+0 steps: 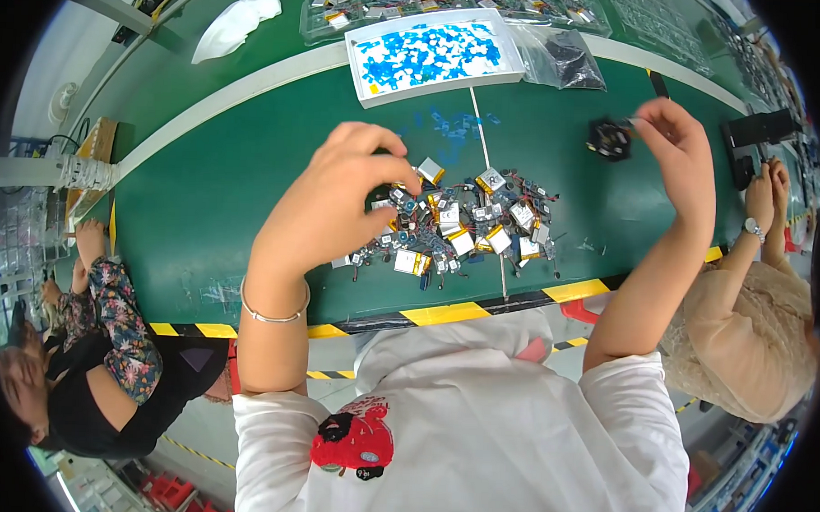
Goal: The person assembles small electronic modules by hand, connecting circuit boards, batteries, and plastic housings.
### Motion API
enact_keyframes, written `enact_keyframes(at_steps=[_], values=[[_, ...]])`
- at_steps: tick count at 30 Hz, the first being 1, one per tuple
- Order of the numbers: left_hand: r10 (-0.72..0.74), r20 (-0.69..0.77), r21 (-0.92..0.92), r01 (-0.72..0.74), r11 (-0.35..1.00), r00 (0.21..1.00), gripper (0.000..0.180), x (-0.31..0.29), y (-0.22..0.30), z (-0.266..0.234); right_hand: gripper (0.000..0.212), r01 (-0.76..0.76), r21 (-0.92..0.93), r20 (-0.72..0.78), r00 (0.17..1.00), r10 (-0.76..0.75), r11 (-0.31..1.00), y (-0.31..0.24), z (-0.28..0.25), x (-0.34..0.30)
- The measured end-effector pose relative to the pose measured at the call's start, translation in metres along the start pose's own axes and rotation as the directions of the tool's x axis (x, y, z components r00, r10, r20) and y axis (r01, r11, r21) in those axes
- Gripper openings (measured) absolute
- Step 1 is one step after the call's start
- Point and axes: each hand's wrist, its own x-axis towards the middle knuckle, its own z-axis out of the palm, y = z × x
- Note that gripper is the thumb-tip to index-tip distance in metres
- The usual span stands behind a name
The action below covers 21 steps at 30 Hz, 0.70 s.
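Observation:
A loose pile of small silver pouch batteries [449, 218] with wires and little circuit boards lies on the green work table [205, 186]. Over the pile's left edge is my left hand [335, 195], its thumb and curved fingers apart, with nothing visibly held. My right hand [676, 148] is raised at the right, thumb and fingers pinched together. From that pinch hangs a dark, blurred black part [610, 139], clear of the pile; its exact kind cannot be made out.
A white box [434, 83] of blue and white pieces stands behind the pile, with loose blue pieces [458, 125] before it. Beside it lies a clear bag [570, 61] of dark bits. Striped tape [444, 313] marks the near edge. Other people sit left and right.

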Motion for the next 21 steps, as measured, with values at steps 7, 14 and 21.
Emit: enact_keyframes(at_steps=[7,14,21], values=[[-0.015,0.000,-0.023,0.015,1.000,1.000,0.017,0.008,0.005,0.005,0.028,-0.473,-0.554,-0.587,0.806,0.081,0.686,0.049,-0.021,-0.031],[-0.341,-0.134,-0.680,0.164,0.714,0.930,0.003,0.005,0.000,0.005,0.022,0.297,-0.362,-0.227,0.892,-0.392,0.884,-0.034,0.078,-0.018],[-0.385,-0.119,-0.876,0.086,0.474,0.915,0.008,0.006,-0.002,0.002,0.034,0.253,0.171,0.383,0.874,-0.301,0.952,-0.092,0.143,-0.002]])
